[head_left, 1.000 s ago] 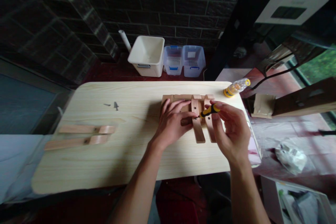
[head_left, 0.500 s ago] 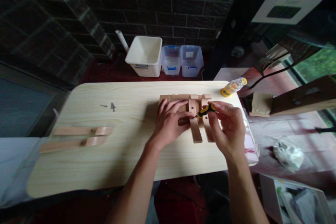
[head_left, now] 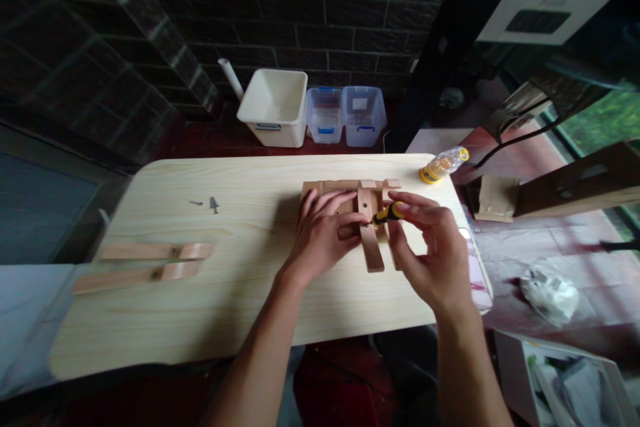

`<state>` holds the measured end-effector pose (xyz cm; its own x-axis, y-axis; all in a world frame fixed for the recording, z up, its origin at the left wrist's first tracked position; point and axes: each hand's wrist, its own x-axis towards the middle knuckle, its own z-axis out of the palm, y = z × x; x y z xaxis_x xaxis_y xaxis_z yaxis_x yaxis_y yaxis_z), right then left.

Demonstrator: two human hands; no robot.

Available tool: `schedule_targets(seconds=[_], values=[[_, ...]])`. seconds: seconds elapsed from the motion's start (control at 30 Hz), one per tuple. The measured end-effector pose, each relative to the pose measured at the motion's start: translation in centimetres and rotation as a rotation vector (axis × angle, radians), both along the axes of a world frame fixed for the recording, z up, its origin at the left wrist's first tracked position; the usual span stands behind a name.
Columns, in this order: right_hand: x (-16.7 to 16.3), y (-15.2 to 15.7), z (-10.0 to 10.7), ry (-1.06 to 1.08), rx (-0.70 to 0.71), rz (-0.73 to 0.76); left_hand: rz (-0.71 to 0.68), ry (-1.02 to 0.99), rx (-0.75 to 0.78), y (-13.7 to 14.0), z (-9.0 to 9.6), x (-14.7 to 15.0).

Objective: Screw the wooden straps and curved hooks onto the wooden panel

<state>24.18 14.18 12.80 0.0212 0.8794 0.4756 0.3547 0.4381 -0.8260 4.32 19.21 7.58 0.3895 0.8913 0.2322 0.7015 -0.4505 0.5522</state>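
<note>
My right hand (head_left: 434, 240) grips a yellow-and-black screwdriver (head_left: 387, 213) by its handle, with the fingertips around its end. The tip of the screwdriver meets a curved wooden strip (head_left: 373, 250) near a hole, where a screw seems to be; the spot is small and partly hidden. That strip and a second one lie across a wooden block assembly (head_left: 313, 185) on the table. Over the assembly's left side my left hand (head_left: 323, 230) is spread and holds it, its thumb and forefinger reaching the strip close to the screwdriver tip.
Two loose wooden strips (head_left: 150, 251) and a few screws (head_left: 214, 204) lie on the left of the table (head_left: 235, 307). A clear bottle-shaped container with yellow ends (head_left: 443, 165) stands at the far right corner. Beyond the table are a white bin (head_left: 275, 127) and two clear boxes (head_left: 365, 130).
The fingers of my right hand have shifted around the screwdriver handle, which is now more upright and more covered by the hand. My left hand keeps its place on the wooden assembly.
</note>
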Motion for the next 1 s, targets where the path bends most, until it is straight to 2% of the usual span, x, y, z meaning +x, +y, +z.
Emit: schedule_targets(seconds=[0.33, 0.73, 1.0], values=[[0.5, 0.3, -0.8, -0.014, 0.011, -0.024, -0.009, -0.010, -0.001, 0.0, 0.0, -0.1], [0.5, -0.1, -0.2, 0.015, -0.043, -0.003, -0.003, -0.027, 0.000, 0.0, -0.1, -0.2], [0.3, 0.4, -1.0, 0.024, 0.003, -0.022, -0.005, -0.029, 0.000, -0.1, -0.1, -0.1]])
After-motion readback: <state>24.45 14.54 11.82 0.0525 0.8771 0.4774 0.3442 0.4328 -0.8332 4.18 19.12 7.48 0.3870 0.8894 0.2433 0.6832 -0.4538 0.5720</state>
